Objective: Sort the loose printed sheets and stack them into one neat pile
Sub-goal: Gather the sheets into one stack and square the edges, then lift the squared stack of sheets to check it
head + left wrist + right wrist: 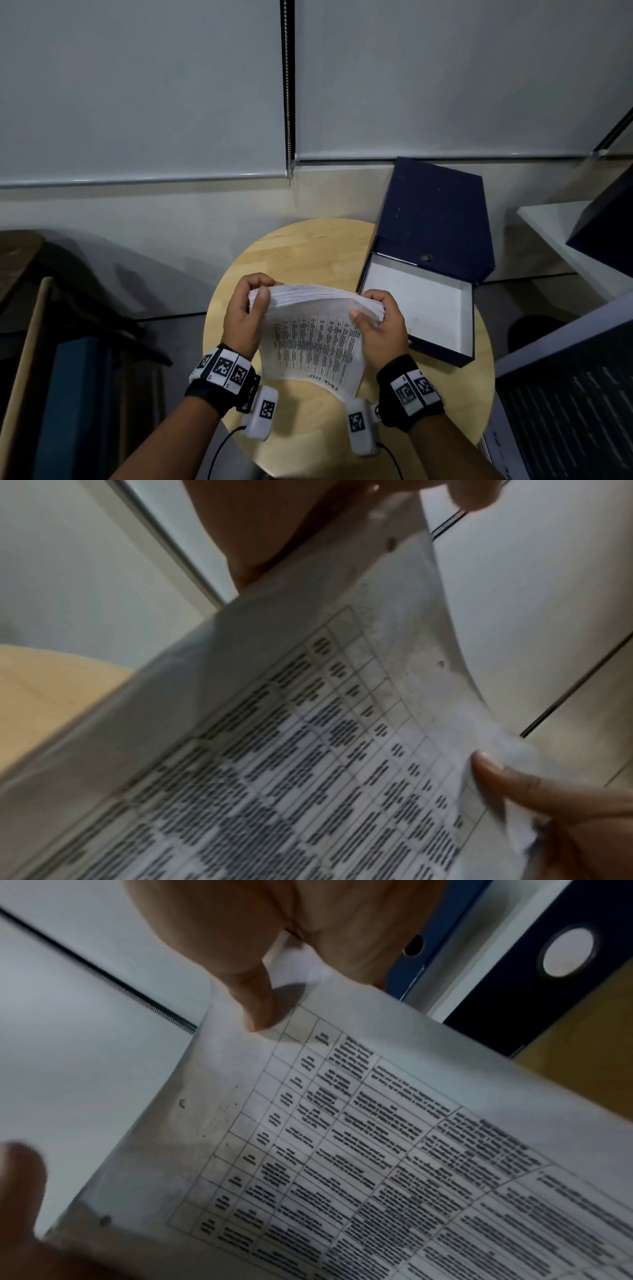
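- Head view, lower centre of frame: sheet stack (pixel 315 329) held bowed above round table (pixel 301 253).
- Left hand (pixel 248 310), right hand (pixel 378 325) gripping opposite ends.
- Risk: fanned sheets slipping, scattering if either grip loosens.

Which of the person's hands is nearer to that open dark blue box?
Right. The right hand grips the paper stack's edge just beside the open box; the left hand grips the opposite edge, farther away.

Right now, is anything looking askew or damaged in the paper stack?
The stack of sheets is bowed between the left hand and right hand, its top edges fanned unevenly. No tears are visible.
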{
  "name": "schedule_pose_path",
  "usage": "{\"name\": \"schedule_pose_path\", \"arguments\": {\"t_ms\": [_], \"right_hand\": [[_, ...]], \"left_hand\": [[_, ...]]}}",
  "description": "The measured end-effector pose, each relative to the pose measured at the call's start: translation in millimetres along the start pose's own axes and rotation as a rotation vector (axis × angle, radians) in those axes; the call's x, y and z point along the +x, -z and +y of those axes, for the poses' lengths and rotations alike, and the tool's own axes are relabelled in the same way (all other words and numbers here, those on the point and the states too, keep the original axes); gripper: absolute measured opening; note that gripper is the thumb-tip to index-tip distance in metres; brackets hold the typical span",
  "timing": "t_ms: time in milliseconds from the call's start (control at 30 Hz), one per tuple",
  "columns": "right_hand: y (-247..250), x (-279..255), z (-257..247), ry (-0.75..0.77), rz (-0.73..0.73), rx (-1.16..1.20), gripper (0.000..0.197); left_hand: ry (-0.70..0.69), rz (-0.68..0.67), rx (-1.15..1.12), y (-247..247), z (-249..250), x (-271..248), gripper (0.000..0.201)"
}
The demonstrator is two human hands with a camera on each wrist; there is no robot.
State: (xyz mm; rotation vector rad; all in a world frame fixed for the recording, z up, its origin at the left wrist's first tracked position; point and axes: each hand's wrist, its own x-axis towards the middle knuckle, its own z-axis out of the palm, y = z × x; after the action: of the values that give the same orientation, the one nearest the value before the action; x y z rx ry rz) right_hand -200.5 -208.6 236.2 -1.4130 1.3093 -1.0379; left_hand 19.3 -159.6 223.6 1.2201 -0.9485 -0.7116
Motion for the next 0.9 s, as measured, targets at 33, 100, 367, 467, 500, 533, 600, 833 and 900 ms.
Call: {"name": "schedule_pose_path", "arguments": {"t_ms": [33,100,367,467,500,533,600,833,900], "right_hand": [[0.8,2.3,-0.1,-0.021,0.010,0.018,0.032],[4.1,7.4,-2.7,-0.063,0.032,0.069,0.031],[27.5,30.9,-54.4,0.011,0.008,0.350,0.034],[34.6,41.6,-66.7,0.069,0.012,0.391,0.034],[36.9,44.8,-66.5,0.083,0.016,0.386,0.033],[39.4,46.4,-64.5,0.086,0.007,0.380,0.034],[42.4,42.0,-52.4,0.032,-0.034,0.377,0.044],[61.2,-26.1,30.5,-0.218,-0.236,0.144,0.044],[71.3,-46.9,44.7,-0.245,-0.260,0.135,0.043]], "left_hand": [[-0.007,-0.046,-0.008,3.5,-1.8,-1.7,0.062],[0.022,-0.134,-0.018,11.5,-9.8,-6.2,0.075],[0.353,-0.185,0.307,34.5,-48.9,-28.7,0.052],[0.351,-0.132,0.300,26.0,-43.0,-26.4,0.043],[0.361,-0.138,0.275,22.7,-39.9,-25.0,0.051],[0.374,-0.158,0.230,17.9,-36.1,-23.7,0.057],[0.410,-0.198,0.147,9.6,-29.8,-21.9,0.061],[0.457,-0.269,0.041,-26.6,-2.7,-16.3,0.037],[0.474,-0.307,0.059,-33.3,-3.6,-17.4,0.049]]}}
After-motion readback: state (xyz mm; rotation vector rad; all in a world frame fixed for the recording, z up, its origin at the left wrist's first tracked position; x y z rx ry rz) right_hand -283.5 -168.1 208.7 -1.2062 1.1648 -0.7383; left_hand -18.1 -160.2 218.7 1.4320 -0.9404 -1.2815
